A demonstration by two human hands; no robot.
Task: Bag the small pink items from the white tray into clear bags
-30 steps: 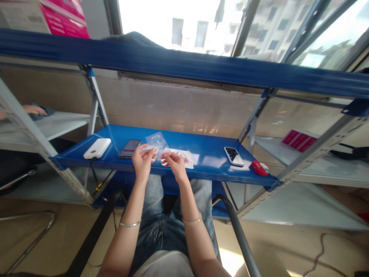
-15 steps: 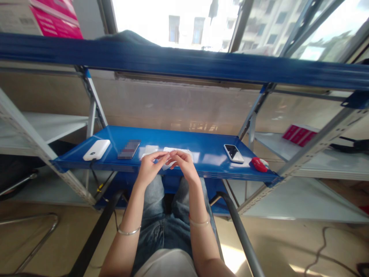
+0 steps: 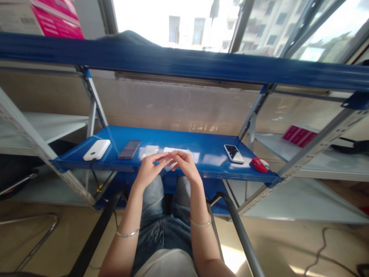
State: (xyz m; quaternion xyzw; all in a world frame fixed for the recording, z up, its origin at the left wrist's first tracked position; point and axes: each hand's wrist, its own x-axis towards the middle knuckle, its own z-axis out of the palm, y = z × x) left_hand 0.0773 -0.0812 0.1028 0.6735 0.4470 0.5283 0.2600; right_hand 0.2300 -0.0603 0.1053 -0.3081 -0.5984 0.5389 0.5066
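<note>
My left hand (image 3: 150,167) and my right hand (image 3: 184,163) meet at the fingertips above the front edge of the blue shelf (image 3: 210,142). Both are closed, with thumbs and fingers pinched together. Whatever lies between the fingertips is too small or hidden to make out. Behind and below them is a white sheet (image 3: 177,149), perhaps paper or tissue, partly covered by my hands. Just left of it lies a small pale, flat piece (image 3: 151,149), also partly hidden.
A white power-bank-like device (image 3: 97,150) with a black cable and a dark flat pixelated object (image 3: 129,149) lie on the left. On the right are a phone (image 3: 233,153) and a red-and-white object (image 3: 260,164). Chair armrests (image 3: 240,231) flank my legs.
My hands have barely shifted, fingertips still together. My knees have drawn slightly closer together. The things on the shelf stay where they were.
</note>
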